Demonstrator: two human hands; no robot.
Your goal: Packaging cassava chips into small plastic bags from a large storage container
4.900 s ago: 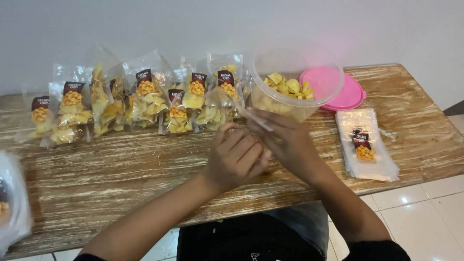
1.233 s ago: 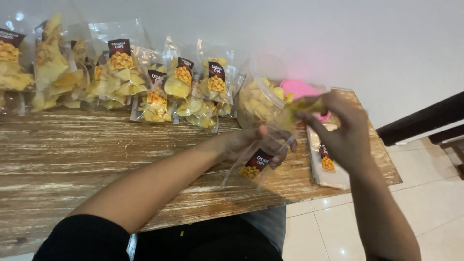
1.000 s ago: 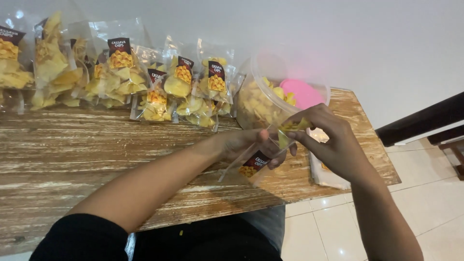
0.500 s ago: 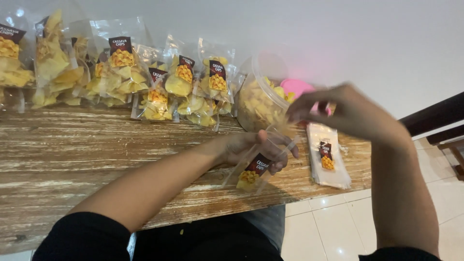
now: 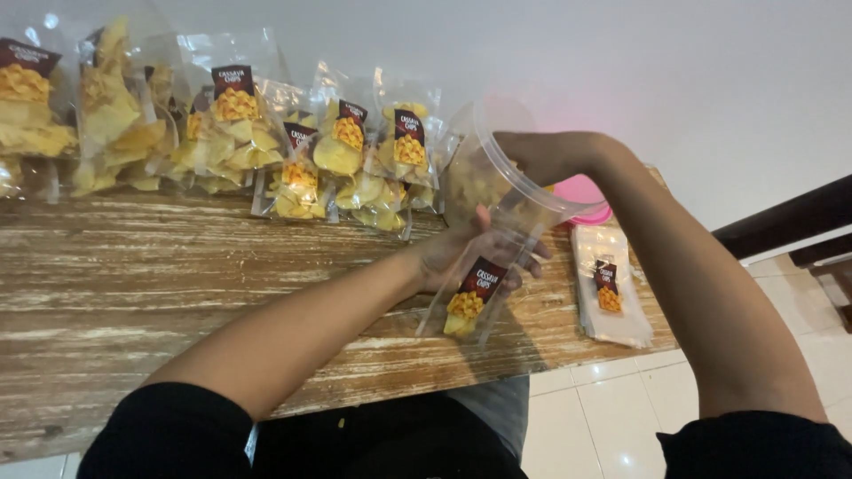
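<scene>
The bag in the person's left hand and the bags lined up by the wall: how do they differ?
The held bag is nearly empty, with a few chips at its bottom; the row of bags is stuffed full. The held bag hangs tilted in the left hand; the row stands on the table. Both are clear, with a dark label.

A plain white wall (image 5: 674, 62) is seen behind a worn, whitewashed wooden table (image 5: 133, 293); glossy white floor tiles (image 5: 621, 417) are lit from above; dark wooden furniture (image 5: 799, 222) is placed at right.

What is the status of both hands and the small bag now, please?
Left hand holds small clear bag open, few chips inside. Right hand reaches inside clear tub. Nothing blocking.
</scene>
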